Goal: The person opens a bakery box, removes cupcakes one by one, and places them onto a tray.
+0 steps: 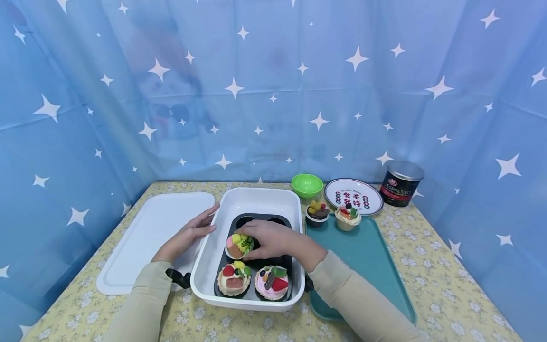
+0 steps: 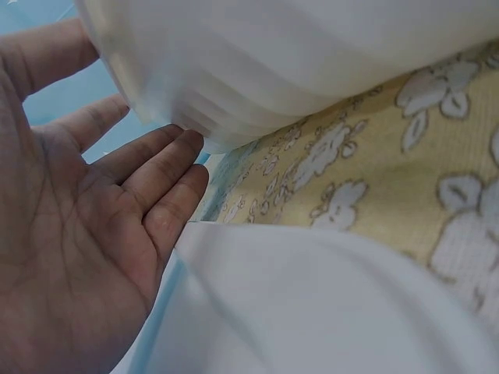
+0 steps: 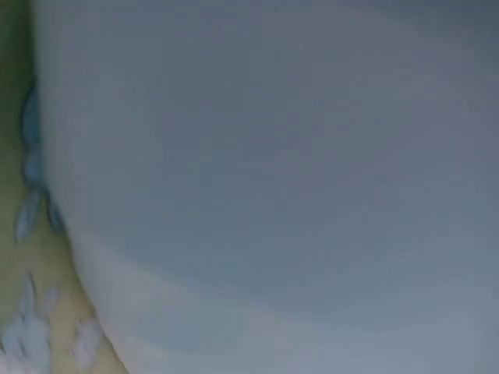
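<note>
A cupcake (image 1: 239,245), topped yellow, green and pink, faces up at a dark muffin tin's (image 1: 273,262) middle-left cup — inside a white tub (image 1: 249,305).

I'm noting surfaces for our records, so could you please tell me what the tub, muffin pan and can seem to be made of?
The tub looks like smooth, slightly glossy plastic: its corners look moulded and seamless. The muffin pan is dark and fairly matte, perhaps coated metal, though plastic is possible. The can is probably metal: its top band shines silvery.

Right hand (image 1: 273,238) apparently gripping fruit-topped cupcake (image 1: 238,246), left hand (image 1: 188,236) against white tub (image 1: 258,200)
</note>
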`<state>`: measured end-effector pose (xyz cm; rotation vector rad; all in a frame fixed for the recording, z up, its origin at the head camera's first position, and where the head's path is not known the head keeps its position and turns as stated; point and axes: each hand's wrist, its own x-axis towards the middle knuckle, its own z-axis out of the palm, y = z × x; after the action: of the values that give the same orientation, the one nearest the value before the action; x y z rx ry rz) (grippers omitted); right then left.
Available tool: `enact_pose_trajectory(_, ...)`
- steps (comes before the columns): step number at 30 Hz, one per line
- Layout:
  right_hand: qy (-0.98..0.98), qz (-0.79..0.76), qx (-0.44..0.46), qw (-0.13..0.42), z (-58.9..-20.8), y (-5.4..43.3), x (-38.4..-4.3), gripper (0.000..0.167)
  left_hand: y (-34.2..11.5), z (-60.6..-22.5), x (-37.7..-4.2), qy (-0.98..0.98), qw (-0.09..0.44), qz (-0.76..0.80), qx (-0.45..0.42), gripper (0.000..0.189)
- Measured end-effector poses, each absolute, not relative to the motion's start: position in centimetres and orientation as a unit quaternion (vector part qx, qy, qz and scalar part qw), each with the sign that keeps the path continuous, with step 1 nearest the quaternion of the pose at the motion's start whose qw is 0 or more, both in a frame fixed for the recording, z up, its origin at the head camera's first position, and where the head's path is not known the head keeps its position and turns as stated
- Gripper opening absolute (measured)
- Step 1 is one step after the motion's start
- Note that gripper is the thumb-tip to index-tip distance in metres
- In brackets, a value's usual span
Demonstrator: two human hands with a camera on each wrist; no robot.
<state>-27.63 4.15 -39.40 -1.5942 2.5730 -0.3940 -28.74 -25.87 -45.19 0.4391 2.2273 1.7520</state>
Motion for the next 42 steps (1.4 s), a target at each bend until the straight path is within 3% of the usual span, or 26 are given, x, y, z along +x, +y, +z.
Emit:
enact_pose_trajectory(15,0.848,-0.202,-0.489,0.044,-37.8,7.9,-27.0,0.063,-26.1,-45.4,-28.8,0.773,0.133,0.600,0.157,0.069)
enact_pose_trajectory(42,0.852,-0.259,-0.455,-0.026,-36.2,15.2,-27.1,0.061,-25.8,-45.3,-28.6,0.776,0.131,0.597,0.156,0.069)
